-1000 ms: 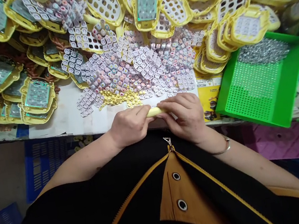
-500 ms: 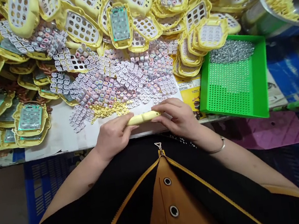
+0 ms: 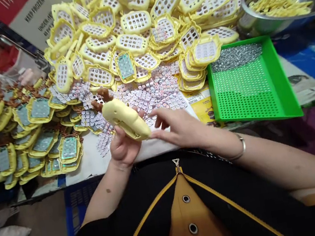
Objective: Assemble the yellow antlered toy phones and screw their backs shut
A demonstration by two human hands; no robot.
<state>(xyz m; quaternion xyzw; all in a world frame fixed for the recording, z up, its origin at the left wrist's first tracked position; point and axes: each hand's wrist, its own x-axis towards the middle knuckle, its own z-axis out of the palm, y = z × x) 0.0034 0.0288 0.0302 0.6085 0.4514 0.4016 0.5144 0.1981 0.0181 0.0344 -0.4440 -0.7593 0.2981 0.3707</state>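
Observation:
My left hand (image 3: 125,148) is closed around a yellow plastic toy phone (image 3: 124,117), its thumb pressed on the near side. Brown antlers (image 3: 103,96) stick out from the phone's upper left end. The phone is tilted, with a slot-like opening in the face that shows. My right hand (image 3: 176,127) is at the phone's lower right end, fingers spread, one fingertip at or very near the tip; whether it touches I cannot tell. Beyond both hands lies a heap of small white and pinkish keypad pieces (image 3: 143,100).
Yellow shells with white key grids (image 3: 134,42) are heaped at the back. Left are stacked shells with green circuit boards (image 3: 69,149). A green basket (image 3: 284,87) with metal screws (image 3: 237,56) stands right, below a steel bowl (image 3: 247,6) of small yellow parts.
The toy phone has turned from edge-on between both hands to a tilted pose in my left hand, showing its antlers. My right hand has loosened its grip. The view has swung left.

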